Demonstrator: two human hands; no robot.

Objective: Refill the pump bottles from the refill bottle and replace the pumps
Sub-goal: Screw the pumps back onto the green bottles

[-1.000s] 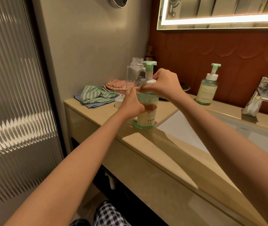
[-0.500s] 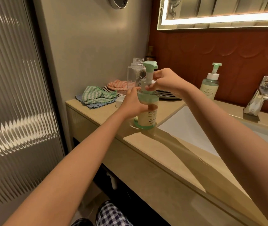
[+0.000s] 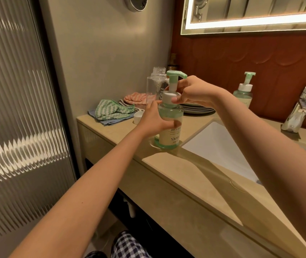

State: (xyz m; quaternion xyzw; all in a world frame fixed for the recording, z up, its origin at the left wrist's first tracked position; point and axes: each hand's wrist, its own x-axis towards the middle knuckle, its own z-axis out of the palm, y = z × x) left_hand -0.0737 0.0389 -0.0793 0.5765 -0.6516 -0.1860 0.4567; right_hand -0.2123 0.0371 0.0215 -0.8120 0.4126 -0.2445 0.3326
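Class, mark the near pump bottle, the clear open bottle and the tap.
near pump bottle [image 3: 169,140]: head view, on its label.
clear bottle [image 3: 153,88]: head view, on its body.
tap [image 3: 295,118]: head view, on its body.

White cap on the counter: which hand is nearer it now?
Left. The left hand grips the pump bottle right beside the white cap; the right hand holds the pump collar, higher and on the bottle's far side.

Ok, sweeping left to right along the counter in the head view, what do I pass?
Green zigzag cloth → white cap → near pump bottle → far pump bottle → faucet. Clear bottle and plates overlap the near one; omitted.
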